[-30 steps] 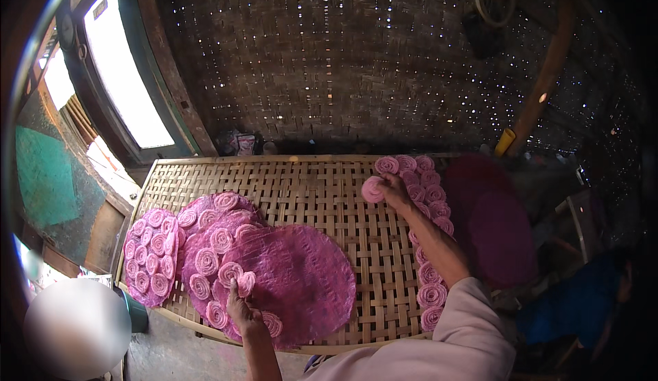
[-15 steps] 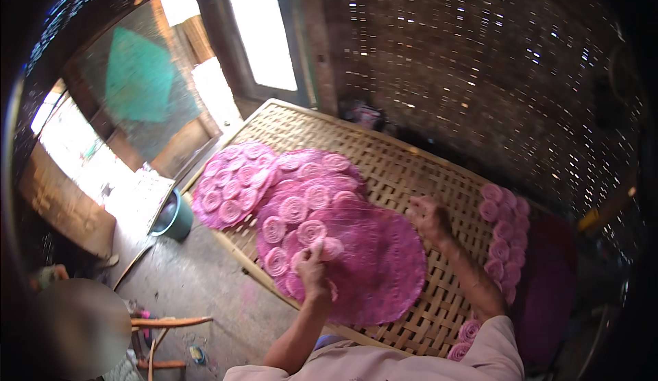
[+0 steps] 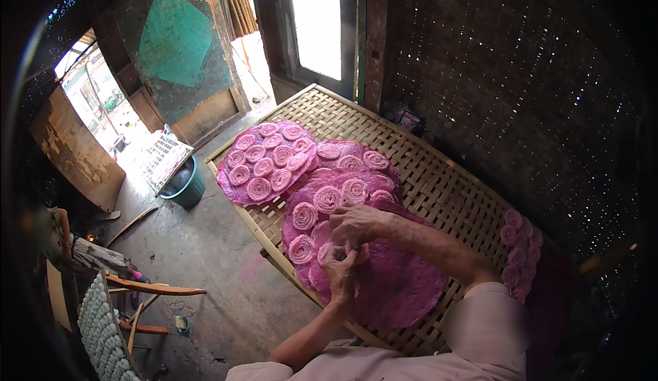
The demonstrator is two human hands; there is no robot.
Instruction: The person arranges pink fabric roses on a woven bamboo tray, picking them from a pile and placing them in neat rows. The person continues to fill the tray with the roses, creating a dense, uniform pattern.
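Observation:
My two hands meet over a round magenta sheet on a woven bamboo rack. Pink coiled, rose-shaped pieces sit on its left part, while its right part lies bare. My left hand is closed around a few of the pink coils. Just above it, my right hand reaches across with bent fingers closed near the left fingertips. What the right fingers hold, if anything, is hidden. Another magenta round, covered with pink coils, lies at the far left, and a further one is partly overlapped.
The bamboo rack runs from the doorway toward the lower right. More pink coils lie in rows at its right end. A teal bucket stands left of the rack. A wooden stand and a tray of pale coils are lower left.
My right hand has moved left from over the bare rack to meet my left hand. The left hand still holds pink coils. The whole view has shifted, showing more of the floor at left.

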